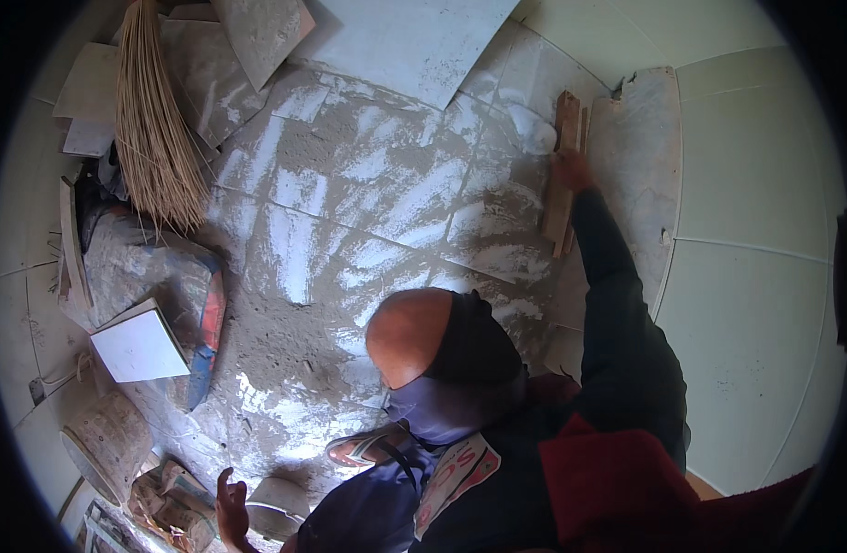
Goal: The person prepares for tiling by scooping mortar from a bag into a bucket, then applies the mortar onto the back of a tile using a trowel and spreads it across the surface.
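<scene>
Neither my left hand nor my right hand can be made out. A crouching person (469,405) fills the lower middle, facing left. That person's right arm (617,267) stretches to the far right, and its hand (571,171) is closed on a brown wooden board (567,120) lying beside the wall. Next to the board is a white rounded thing (532,129) whose kind I cannot make out. At the lower left, a bare hand (231,510) with bent, parted fingers holds nothing visible; it appears to be the crouching person's left.
Grey mortar and white smears cover the tiled floor (368,203). A straw broom (156,129) leans at the far left, above a cement bag (156,276) bearing a white tile (140,347). Buckets (108,447) stand lower left. Large tiles (396,41) lie at the back.
</scene>
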The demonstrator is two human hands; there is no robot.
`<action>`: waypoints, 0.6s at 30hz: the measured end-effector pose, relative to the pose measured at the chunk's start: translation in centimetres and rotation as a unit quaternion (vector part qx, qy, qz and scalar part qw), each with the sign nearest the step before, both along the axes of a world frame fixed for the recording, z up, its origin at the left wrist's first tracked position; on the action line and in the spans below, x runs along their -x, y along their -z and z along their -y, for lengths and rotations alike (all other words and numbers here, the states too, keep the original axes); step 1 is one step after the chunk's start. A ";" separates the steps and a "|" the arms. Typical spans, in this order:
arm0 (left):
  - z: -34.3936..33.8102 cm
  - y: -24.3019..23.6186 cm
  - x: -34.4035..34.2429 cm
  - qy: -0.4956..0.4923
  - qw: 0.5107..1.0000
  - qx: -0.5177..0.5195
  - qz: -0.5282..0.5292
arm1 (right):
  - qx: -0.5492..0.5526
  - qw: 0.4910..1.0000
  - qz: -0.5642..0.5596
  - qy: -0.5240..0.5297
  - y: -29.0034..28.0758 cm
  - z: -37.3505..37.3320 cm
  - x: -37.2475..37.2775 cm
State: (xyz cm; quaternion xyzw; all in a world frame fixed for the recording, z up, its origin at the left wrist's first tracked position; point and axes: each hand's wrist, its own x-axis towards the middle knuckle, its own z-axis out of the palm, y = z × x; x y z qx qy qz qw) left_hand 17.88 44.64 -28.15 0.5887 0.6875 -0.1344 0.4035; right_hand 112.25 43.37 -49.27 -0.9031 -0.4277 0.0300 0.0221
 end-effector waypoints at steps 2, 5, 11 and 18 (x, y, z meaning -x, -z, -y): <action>-0.7 -0.9 -0.7 -0.024 0.999 0.029 -0.009 | 0.039 0.983 0.021 -0.180 0.2 0.8 5.1; -1.8 -0.2 -0.7 -0.013 1.000 0.018 0.005 | 0.099 0.962 -0.005 -0.256 1.4 0.5 9.3; -3.1 -0.1 -0.4 0.028 0.999 0.002 0.034 | 0.100 0.954 0.156 -0.235 -2.2 -0.3 8.5; -3.7 -2.0 -3.0 0.040 0.999 -0.002 0.009 | 0.051 0.947 0.008 -0.317 2.8 -3.6 10.7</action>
